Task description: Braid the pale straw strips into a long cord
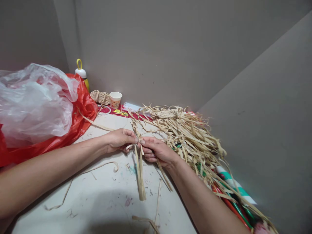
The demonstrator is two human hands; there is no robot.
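Over the middle of the table, my left hand (123, 139) and my right hand (157, 150) meet fingertip to fingertip. Both pinch pale dried straw strips (139, 175) at one spot, where a knot or crossing seems to lie partly hidden behind the fingers. Above the fingers, a thin twisted or braided length runs toward the back; below them, flat strips hang toward me. One long strip trails from behind my left hand toward the red bag. Another strip slants down beneath my right hand.
A large pile of straw strips (192, 136) covers the right side, with rolled tubes (234, 183) below it. At left bulges a clear plastic bag (36, 100) on a red bag (89, 107). Behind stand a paper cup (115, 100), a woven straw piece (100, 97) and a bottle (81, 73).
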